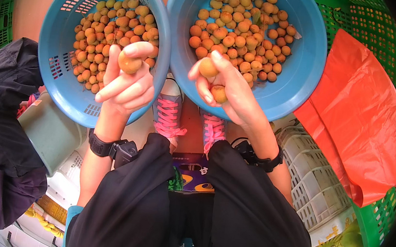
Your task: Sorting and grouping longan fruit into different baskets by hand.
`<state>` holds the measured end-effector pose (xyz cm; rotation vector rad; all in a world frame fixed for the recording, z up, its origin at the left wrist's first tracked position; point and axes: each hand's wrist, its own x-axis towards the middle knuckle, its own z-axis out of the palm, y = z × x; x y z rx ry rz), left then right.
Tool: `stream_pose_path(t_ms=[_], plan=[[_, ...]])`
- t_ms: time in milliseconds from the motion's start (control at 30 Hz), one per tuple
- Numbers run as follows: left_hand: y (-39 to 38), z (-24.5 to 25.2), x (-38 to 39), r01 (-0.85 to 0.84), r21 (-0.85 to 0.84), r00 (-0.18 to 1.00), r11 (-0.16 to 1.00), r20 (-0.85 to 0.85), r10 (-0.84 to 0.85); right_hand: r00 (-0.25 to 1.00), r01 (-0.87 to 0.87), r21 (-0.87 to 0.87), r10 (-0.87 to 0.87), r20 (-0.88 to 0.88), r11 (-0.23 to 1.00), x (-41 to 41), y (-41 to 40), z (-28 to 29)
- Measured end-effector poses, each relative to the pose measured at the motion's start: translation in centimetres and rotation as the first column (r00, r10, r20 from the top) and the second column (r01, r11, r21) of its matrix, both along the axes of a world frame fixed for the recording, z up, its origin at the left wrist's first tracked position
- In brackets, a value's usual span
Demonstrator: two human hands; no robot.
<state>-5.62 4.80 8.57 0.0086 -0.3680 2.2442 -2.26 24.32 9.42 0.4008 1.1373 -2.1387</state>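
Note:
Between the thumb and index finger of my left hand [131,84] is one round brown longan [129,63]. The hand is raised over the near right side of a blue slotted plastic basket [57,19] of loose longans [97,44]. My right hand [236,91] holds two longans: an upper longan [208,67] at the thumb and fingertips, and a lower longan [219,94] by the curled fingers. Below that hand is the near rim of a blue plastic basin [300,73], which contains longans [242,28], some with thin stems.
A red plastic bag [359,120] spreads at the right beside a green perforated crate [380,34]. White crates [311,176] stand by my right leg. Another person's dark-clothed leg [6,101] and a grey-green bucket [49,128] are at the left. My shoes [168,114] are close to both blue containers.

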Motion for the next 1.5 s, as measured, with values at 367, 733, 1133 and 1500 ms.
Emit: stream_pose_path(t_ms=[367,733,1133,1500], plan=[[2.7,0.4,-0.1,0.155,-0.541,0.984,0.826,0.010,-0.178,0.930,0.317,-0.036,-0.303,0.209,0.948,0.4,1.6,-1.3],[5.5,-0.5,0.5,0.030,-0.909,0.903,0.417,-0.154,-0.402,0.968,0.241,0.262,-0.251,0.002,0.935,2.5,3.9,-4.6],[-5.5,1.2,-2.6,-0.624,-0.720,0.743,-0.304,-0.427,-0.515,0.999,0.031,0.478,-0.016,-0.035,0.878,2.7,4.6,-4.3],[-13.7,-7.3,-1.8,-0.705,-0.076,0.692,-0.705,0.141,-0.708,0.984,-0.003,0.539,0.099,-0.148,0.842,2.9,4.4,-4.7]])
